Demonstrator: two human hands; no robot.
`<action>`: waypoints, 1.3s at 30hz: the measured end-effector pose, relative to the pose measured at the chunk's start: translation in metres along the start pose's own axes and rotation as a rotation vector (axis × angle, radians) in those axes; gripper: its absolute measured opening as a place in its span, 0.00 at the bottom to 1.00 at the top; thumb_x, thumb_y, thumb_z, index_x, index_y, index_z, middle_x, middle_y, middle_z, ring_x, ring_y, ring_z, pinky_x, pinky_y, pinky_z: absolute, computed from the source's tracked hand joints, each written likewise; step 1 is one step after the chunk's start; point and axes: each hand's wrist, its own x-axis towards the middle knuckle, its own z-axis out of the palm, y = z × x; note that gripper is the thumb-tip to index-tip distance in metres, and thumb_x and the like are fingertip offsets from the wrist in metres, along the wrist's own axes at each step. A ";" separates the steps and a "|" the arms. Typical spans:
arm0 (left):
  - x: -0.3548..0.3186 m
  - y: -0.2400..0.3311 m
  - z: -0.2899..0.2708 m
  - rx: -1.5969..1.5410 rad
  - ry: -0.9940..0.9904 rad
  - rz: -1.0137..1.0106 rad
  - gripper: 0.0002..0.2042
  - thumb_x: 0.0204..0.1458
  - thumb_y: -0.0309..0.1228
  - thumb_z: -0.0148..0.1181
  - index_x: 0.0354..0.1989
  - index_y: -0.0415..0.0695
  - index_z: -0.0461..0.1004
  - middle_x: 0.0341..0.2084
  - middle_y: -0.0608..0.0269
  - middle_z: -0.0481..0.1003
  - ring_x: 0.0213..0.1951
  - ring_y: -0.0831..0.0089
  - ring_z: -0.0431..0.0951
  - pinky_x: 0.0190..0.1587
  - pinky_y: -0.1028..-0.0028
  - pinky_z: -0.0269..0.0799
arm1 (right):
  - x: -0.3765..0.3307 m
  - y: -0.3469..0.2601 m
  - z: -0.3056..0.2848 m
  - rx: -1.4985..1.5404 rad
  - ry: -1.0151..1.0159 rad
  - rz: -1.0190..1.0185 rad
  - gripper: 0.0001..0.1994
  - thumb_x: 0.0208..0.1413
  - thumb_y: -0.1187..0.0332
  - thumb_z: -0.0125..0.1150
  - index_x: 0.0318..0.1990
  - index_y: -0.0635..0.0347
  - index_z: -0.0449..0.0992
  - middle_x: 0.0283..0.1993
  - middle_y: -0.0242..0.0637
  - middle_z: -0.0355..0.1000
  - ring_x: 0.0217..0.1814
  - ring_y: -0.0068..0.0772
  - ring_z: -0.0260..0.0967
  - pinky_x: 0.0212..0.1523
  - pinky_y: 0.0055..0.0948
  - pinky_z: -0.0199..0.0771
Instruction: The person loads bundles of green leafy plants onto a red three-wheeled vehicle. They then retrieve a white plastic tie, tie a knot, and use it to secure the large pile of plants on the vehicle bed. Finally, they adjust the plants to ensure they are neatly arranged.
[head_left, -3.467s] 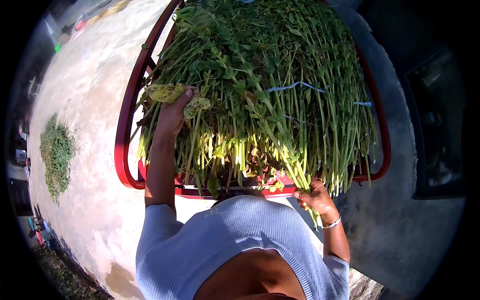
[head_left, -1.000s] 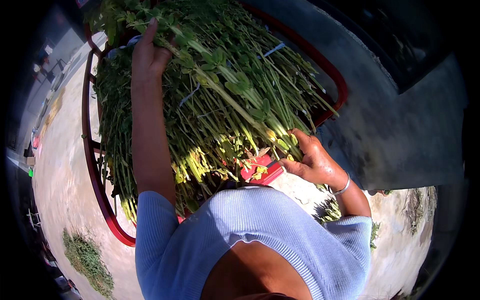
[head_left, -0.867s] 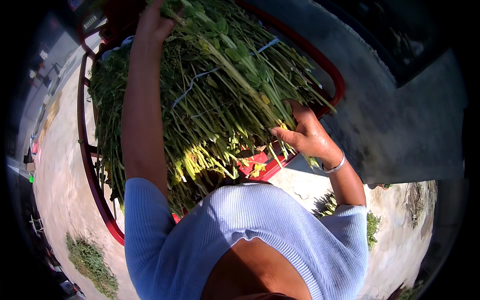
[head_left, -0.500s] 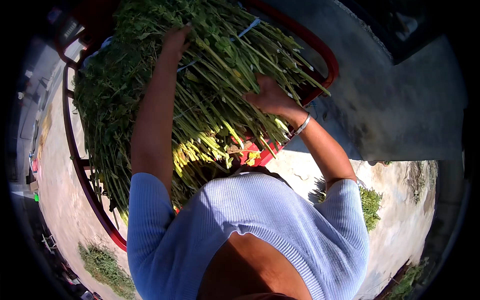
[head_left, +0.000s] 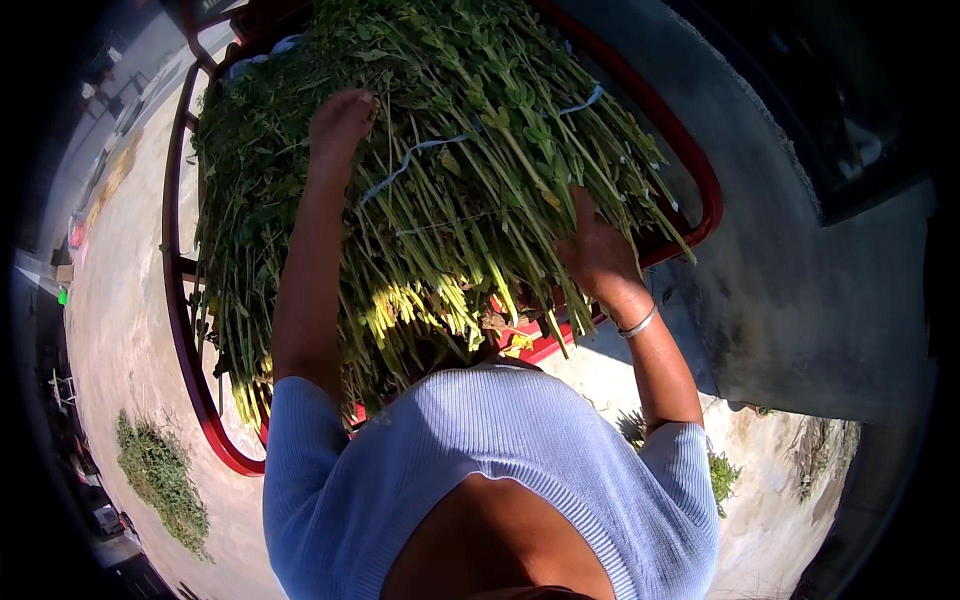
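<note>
A thick heap of cut green plants [head_left: 450, 180] lies on a red metal-railed carrier in front of me, leaves toward the left and far side, pale stem ends near and to the right. Over the leafy part is my left hand [head_left: 342, 122], its fingers slightly curved and apart, with nothing visible in them. My right hand [head_left: 605, 262], wearing a silvery bracelet [head_left: 640, 321], rests against the stems at the right; its fingers are spread, some partly hidden. A pale blue tie strip [head_left: 425, 146] runs across the stems between my hands.
The red rail [head_left: 178, 290] curves round the heap's left side and also along the right. Loose greenery [head_left: 162, 485] lies on the pale concrete ground at the lower left, with more [head_left: 720, 480] at the right. A grey surface [head_left: 800, 300] in shadow spans the right side.
The view has shifted, so the heap sits lower and further right. My right hand has moved nearer the stem ends, and my left hand stays over the leaves. More of the blue strip shows.
</note>
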 end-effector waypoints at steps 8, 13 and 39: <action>-0.110 -0.067 -0.219 0.305 0.496 0.118 0.13 0.48 0.36 0.62 0.38 0.41 0.75 0.28 0.63 0.77 0.31 0.73 0.76 0.35 0.74 0.70 | -0.012 -0.017 -0.009 0.012 0.161 -0.239 0.36 0.44 0.63 0.65 0.60 0.64 0.54 0.45 0.58 0.67 0.46 0.60 0.66 0.44 0.45 0.69; -0.188 -0.104 -0.295 0.837 0.766 0.022 0.12 0.44 0.35 0.63 0.32 0.40 0.76 0.27 0.54 0.77 0.30 0.61 0.77 0.35 0.67 0.71 | -0.026 -0.025 -0.014 -0.054 0.305 -0.396 0.30 0.44 0.68 0.63 0.56 0.66 0.59 0.46 0.56 0.65 0.47 0.57 0.63 0.47 0.43 0.65; -0.164 -0.120 -0.279 1.078 0.376 -0.090 0.17 0.40 0.35 0.62 0.32 0.34 0.69 0.29 0.40 0.73 0.34 0.46 0.75 0.37 0.54 0.71 | 0.026 -0.159 0.150 -0.223 0.078 -0.314 0.26 0.36 0.63 0.68 0.41 0.65 0.63 0.38 0.52 0.69 0.42 0.52 0.67 0.39 0.43 0.73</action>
